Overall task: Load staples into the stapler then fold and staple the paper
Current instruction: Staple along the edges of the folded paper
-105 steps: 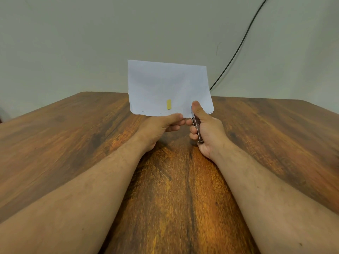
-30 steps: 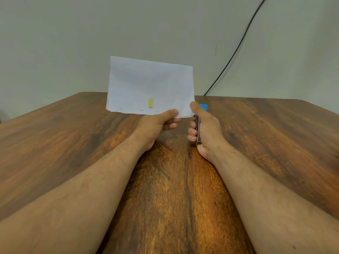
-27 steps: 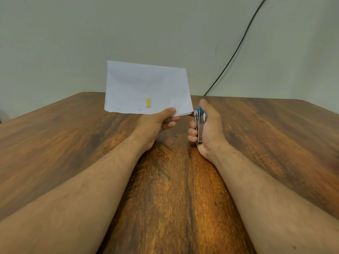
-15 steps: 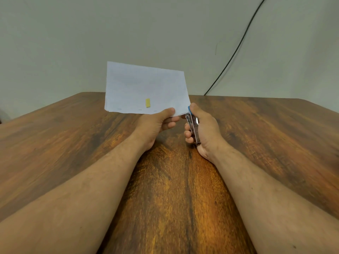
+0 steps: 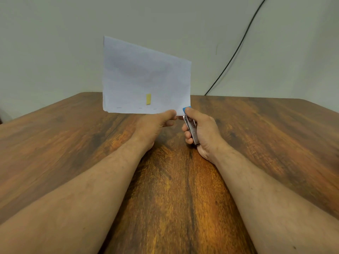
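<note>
A folded white paper [image 5: 145, 77] stands upright above the table, tilted so its top left corner is highest. My left hand [image 5: 156, 125] pinches its bottom edge near the right corner. A small yellow mark and three staples show along that bottom edge. My right hand [image 5: 203, 132] grips a small metal stapler [image 5: 190, 128] with a blue tip, its nose at the paper's bottom right corner. Whether the jaws are closed on the paper is hidden by my thumb.
The brown wooden table [image 5: 266, 136] spreads under both forearms. A black cable [image 5: 236, 50] runs down the pale wall at the back right and meets the table's far edge.
The paper has tilted up and turned more upright. My right hand has brought the stapler's nose back onto the paper's bottom right corner after drawing away from it.
</note>
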